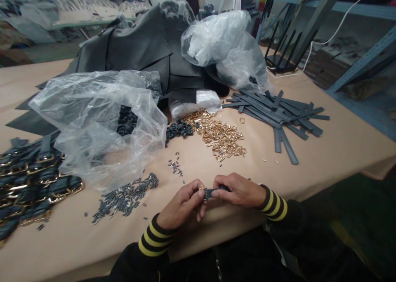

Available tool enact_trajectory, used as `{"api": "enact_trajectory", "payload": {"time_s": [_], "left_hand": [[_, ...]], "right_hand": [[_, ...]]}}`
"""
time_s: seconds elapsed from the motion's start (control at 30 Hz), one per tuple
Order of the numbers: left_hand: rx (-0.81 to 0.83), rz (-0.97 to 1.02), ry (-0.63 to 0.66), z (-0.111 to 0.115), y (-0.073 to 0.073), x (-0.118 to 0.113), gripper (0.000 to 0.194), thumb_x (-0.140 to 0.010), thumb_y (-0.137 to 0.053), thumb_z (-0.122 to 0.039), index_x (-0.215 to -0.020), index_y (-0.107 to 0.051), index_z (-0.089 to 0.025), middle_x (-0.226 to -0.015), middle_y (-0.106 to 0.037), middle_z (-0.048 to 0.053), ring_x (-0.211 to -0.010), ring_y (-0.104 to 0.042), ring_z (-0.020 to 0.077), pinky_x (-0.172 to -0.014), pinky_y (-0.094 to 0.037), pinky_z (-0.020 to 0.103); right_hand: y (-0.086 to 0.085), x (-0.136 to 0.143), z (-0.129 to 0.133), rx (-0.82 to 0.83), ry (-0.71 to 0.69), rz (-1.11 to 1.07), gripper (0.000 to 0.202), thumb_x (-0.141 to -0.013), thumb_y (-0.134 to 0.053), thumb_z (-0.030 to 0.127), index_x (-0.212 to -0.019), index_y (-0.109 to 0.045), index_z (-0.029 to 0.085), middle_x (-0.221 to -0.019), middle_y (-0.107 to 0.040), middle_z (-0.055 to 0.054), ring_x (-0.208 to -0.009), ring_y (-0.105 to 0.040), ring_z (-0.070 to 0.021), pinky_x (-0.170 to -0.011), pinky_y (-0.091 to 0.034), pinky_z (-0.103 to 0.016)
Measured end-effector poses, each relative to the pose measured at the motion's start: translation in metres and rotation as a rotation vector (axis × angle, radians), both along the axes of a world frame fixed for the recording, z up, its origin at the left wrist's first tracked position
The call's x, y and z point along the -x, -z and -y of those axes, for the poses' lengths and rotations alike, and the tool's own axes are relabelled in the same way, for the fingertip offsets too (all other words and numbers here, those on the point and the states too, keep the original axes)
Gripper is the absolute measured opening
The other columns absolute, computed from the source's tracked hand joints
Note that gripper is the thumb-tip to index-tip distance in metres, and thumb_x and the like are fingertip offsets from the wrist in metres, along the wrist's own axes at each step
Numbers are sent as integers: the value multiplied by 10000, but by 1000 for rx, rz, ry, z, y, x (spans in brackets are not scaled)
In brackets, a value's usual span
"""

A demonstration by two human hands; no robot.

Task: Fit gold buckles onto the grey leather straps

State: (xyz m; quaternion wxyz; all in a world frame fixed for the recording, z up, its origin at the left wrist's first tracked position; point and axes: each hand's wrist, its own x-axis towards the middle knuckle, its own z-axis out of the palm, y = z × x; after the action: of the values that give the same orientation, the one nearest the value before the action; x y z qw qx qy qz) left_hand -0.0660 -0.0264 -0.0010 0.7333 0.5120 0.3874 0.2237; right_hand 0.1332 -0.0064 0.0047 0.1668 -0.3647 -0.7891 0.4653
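Note:
Near the table's front edge, both hands meet at one dark grey strap (210, 192). My left hand (186, 201) pinches a gold buckle (202, 188) at the strap's left end; the fingers hide most of the buckle. My right hand (236, 190) has thumb and fingers closed on the strap, its other end partly hidden in the palm. Beyond the hands lies a pile of gold buckles (224, 137). Small dark grey pieces (126, 197) are heaped to the left of my left hand, with a few more scattered farther up. Small black loops (179, 129) sit beside the buckles.
Loose dark straps (278, 109) lie at the right. Straps with gold buckles (31, 179) are stacked at the far left. A clear plastic bag (99, 121) holds black loops. Behind are black sheets (136, 47), another plastic bag (216, 38) and a router (281, 61) with a white cable.

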Motion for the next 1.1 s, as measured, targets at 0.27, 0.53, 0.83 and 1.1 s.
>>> {"api": "enact_trajectory", "payload": {"time_s": [0.27,0.53,0.83,1.1], "left_hand": [[-72,-99,-158,0,6,-8,214,-791,-519,-341,-737,-428,-155,-476,-527,-46,-373,-457,65,-379,-370,169],[-99,-132,-288,1,7,-13,219,-816,-468,-355,-755,-463,-144,-503,-550,-36,-401,-493,71,-422,-393,180],[-83,-62,-307,0,7,-10,192,-807,-500,-334,-790,-441,-152,-565,-562,-31,-440,-493,64,-443,-393,177],[150,141,-362,-2,1,-14,195,-765,-565,-306,-753,-447,-152,-590,-543,-33,-410,-467,52,-394,-358,163]], "right_hand": [[4,5,1,-103,75,74,119,-800,-508,264,-757,-518,154,-579,-463,43,-508,-400,-65,-505,-287,-180],[1,8,3,-88,207,126,163,-798,-511,282,-915,-488,171,-680,-563,0,-606,-510,-118,-565,-337,-211],[-5,11,7,96,166,-81,201,-817,-395,110,-965,-527,144,-669,-572,6,-592,-521,-87,-608,-386,-198],[-7,5,6,222,166,-192,183,-840,-433,214,-900,-563,100,-580,-453,40,-510,-402,-61,-498,-340,-178]]}}
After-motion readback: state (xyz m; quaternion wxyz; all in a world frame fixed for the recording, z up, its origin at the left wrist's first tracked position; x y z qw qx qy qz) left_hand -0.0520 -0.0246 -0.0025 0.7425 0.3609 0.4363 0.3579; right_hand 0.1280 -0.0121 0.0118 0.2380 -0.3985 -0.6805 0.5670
